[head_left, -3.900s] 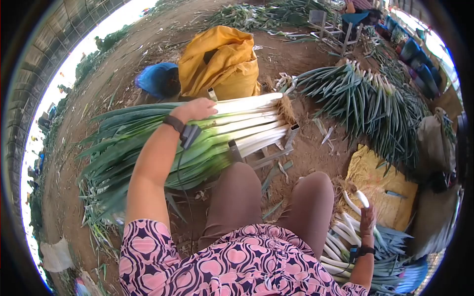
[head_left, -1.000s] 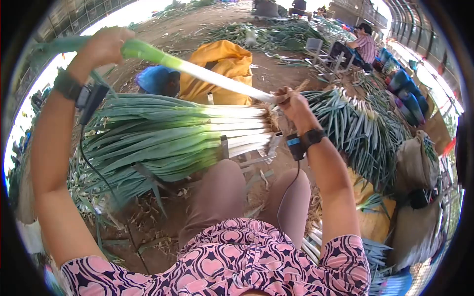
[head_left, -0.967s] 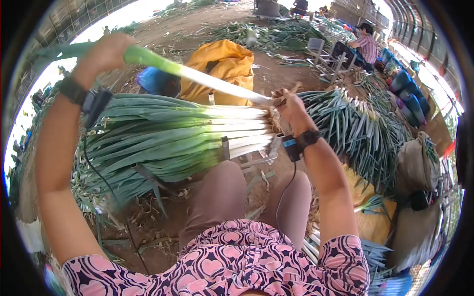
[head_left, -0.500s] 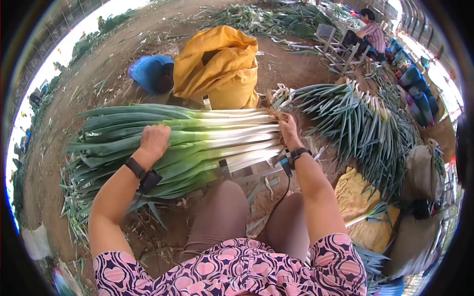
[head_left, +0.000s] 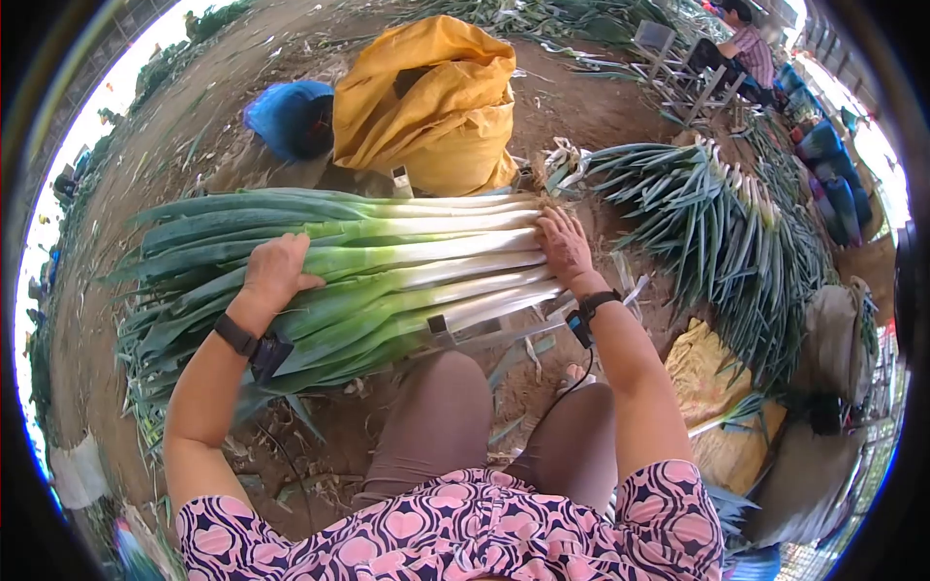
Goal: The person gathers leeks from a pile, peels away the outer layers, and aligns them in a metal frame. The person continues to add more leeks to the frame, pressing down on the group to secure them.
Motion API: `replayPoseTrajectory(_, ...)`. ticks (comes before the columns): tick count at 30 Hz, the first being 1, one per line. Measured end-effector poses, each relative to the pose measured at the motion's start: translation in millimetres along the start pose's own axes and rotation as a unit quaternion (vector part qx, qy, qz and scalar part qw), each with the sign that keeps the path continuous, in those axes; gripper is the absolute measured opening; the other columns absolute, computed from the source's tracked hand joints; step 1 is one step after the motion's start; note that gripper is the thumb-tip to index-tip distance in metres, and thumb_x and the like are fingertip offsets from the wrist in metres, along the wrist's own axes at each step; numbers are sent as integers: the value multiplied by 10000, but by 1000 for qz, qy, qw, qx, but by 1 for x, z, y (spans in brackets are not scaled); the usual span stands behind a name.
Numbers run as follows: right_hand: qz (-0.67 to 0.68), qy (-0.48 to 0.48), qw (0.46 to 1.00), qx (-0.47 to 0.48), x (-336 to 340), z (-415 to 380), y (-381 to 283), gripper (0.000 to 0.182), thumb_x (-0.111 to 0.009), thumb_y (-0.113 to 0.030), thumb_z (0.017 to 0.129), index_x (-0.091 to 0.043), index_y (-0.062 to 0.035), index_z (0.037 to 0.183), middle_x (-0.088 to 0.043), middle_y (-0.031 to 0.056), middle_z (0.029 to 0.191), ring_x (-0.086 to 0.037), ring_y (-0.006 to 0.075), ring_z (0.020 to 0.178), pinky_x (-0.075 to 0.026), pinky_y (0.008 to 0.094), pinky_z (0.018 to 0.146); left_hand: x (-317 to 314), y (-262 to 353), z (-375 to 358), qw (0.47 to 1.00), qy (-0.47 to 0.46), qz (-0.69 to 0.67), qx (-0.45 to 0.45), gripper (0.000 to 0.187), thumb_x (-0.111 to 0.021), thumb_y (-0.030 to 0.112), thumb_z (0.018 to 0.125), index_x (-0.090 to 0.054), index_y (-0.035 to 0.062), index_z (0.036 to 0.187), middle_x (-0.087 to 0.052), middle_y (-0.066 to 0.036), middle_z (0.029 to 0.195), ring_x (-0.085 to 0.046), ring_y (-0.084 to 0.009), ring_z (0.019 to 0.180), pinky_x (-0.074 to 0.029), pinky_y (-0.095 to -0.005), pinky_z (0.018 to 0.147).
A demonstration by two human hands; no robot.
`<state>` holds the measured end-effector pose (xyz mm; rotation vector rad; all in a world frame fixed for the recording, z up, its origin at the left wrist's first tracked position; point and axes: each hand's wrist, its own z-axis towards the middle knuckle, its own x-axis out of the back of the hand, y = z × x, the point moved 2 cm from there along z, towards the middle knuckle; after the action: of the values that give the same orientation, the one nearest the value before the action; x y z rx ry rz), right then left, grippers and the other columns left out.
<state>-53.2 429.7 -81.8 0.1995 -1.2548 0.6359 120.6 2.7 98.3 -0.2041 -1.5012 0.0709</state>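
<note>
A wide row of long green onions (head_left: 436, 274) lies in front of my knees, leaves to the left and white stalks to the right. My left hand (head_left: 274, 271) rests on the green leaves, its thumb held apart from the fingers. At the root ends, my right hand (head_left: 565, 244) lies with fingers stretched over the white stalks. Under the row, part of a low metal frame (head_left: 438, 325) shows, with an upright post (head_left: 401, 180) at the far side. Both wrists wear dark bands with a small device.
Beyond the onions stand a yellow sack (head_left: 431, 107) and a blue bag (head_left: 288, 121). A heap of green onions (head_left: 717, 232) lies to the right, near a flattened yellow sack (head_left: 707, 373). Another person (head_left: 746, 53) sits at the back right beside a metal frame.
My right hand has loosened from the root ends and flattened over the stalks. My left hand has opened its thumb outward. The view has tilted slightly, shifting the scene upward.
</note>
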Motion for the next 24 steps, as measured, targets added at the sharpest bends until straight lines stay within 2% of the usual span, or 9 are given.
replayPoseTrajectory(2, -12, 14, 1000, -3, -10, 0, 6, 424, -558, -243, 929, -472, -141, 1332, -435, 78, 1461, -359, 272, 1384, -265, 436, 1138, 3, -1, 2, 999, 40, 7, -33, 552, -835, 379, 618, -563, 59, 976, -611, -116, 880, -630, -302, 848, -511, -412, 726)
replayPoseTrajectory(3, -31, -11, 999, -19, -11, 2, 4, 474, -533, -252, 942, -418, -147, 1390, -394, 98, 1496, -342, 274, 1397, -254, 437, 1144, 5, -2, 6, 997, 55, 17, -48, 558, -831, 386, 617, -557, 63, 981, -603, -112, 873, -624, -296, 849, -507, -406, 723)
replayPoseTrajectory(5, -39, -33, 999, -2, -8, 5, -16, 501, -516, -264, 949, -393, -140, 1419, -372, 119, 1507, -327, 285, 1405, -245, 438, 1149, 5, -1, 7, 994, 77, 43, -66, 556, -810, 427, 629, -544, 79, 972, -584, -84, 865, -611, -266, 846, -494, -375, 711)
replayPoseTrajectory(8, -49, -28, 998, 6, -17, 6, -22, 547, -490, -304, 962, -347, -140, 1464, -324, 160, 1527, -291, 315, 1420, -225, 443, 1154, -22, -3, 2, 990, 56, 110, -63, 545, -784, 464, 656, -539, 86, 962, -579, -59, 857, -610, -233, 827, -490, -356, 689)
replayPoseTrajectory(9, -47, -28, 998, 7, -15, 7, -23, 551, -493, -315, 961, -347, -141, 1463, -319, 163, 1529, -286, 320, 1422, -222, 444, 1154, -23, 0, 4, 994, 27, 99, -38, 528, -793, 431, 653, -540, 82, 958, -577, -75, 873, -604, -252, 851, -494, -379, 715)
replayPoseTrajectory(13, 10, -84, 996, -19, -2, 13, -22, 602, -494, -400, 958, -336, -125, 1469, -301, 179, 1535, -265, 338, 1427, -202, 451, 1155, -22, 5, 10, 992, 62, 101, -52, 516, -773, 456, 683, -537, 78, 943, -577, -81, 852, -606, -252, 825, -496, -377, 711)
replayPoseTrajectory(17, -16, -26, 999, -37, -17, 9, -25, 676, -448, -513, 955, -326, -103, 1479, -278, 192, 1542, -238, 356, 1432, -180, 470, 1155, -24, 6, 16, 989, 61, 109, -84, 520, -712, 526, 728, -533, 79, 923, -589, -65, 791, -627, -227, 764, -508, -345, 661)
replayPoseTrajectory(24, -23, -27, 999, -18, -17, 8, -22, 701, -492, -505, 935, -300, -118, 1487, -273, 183, 1542, -216, 356, 1439, -168, 480, 1153, -32, 8, 24, 992, 16, 89, -91, 516, -682, 548, 761, -540, 66, 882, -604, -88, 764, -646, -243, 733, -526, -362, 614)
